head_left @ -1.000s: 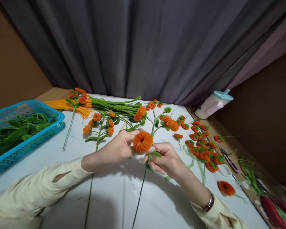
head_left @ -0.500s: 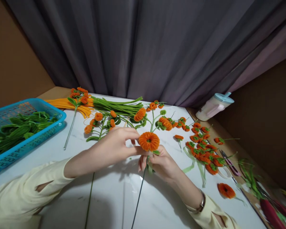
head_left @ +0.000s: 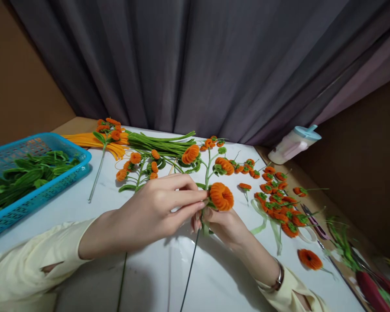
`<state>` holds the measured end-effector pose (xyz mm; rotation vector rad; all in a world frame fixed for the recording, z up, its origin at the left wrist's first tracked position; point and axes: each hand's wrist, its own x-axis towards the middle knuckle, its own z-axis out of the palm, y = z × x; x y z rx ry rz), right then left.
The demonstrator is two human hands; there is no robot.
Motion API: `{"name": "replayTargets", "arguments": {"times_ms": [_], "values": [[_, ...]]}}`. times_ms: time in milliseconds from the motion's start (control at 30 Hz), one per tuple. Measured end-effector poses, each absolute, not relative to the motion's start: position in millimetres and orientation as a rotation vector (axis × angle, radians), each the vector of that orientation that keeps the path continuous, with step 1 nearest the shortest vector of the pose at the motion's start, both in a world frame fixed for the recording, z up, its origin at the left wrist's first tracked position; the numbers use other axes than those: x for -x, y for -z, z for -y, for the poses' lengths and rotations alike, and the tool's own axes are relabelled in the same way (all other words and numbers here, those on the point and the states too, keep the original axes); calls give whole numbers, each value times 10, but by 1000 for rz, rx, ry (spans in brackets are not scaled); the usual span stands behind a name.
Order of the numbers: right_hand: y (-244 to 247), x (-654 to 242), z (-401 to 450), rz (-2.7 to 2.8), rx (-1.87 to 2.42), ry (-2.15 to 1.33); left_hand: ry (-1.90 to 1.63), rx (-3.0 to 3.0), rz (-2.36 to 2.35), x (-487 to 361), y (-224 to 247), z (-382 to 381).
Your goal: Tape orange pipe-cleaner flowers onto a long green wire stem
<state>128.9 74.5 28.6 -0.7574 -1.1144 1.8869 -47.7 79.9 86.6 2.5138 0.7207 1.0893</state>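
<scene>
Both hands work at one long-stemmed craft flower of fuzzy pipe cleaner in the middle of the view. My left hand (head_left: pixel 164 203) comes in from the left, its thumb and fingertips pinched behind the lowest orange flower head (head_left: pixel 221 196). Below that head, my right hand (head_left: pixel 227 225) grips the green stem (head_left: pixel 207 173) between thumb and fingers; the fingertips are partly hidden. Higher on the same stem sit more orange blooms (head_left: pixel 224 166) and a small green bud. A dark wire (head_left: pixel 190 271) runs down from the right hand toward the front edge.
At left stands a blue basket (head_left: pixel 84 158) of green leaves. Behind lie green pipe cleaners (head_left: pixel 156 143), orange ones (head_left: pixel 81 141) and a finished flower stem (head_left: pixel 97 175). Loose orange flowers (head_left: pixel 279 212), scissors (head_left: pixel 315 222), a tape roll (head_left: pixel 308 235) and a lidded cup (head_left: pixel 292 145) are at right.
The lowest orange flower head has turned from facing me to facing right and shifted rightward. My left hand has followed it to the right; the right hand keeps its grip.
</scene>
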Motion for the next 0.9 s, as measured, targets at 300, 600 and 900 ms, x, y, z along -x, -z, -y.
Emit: {"name": "replayTargets", "arguments": {"times_ms": [300,600,900], "values": [[-288,-1315,-753,1110,731,-1929,-900,-2554,-776,680,-1089,-799],[-242,-1332,-765,1073,734,-1966,-831,-2772,-774,902,-518,-775],[-191,-1337,-805,1129,829,-1949,-1050,-2951,-1522,1453,170,-955]]}}
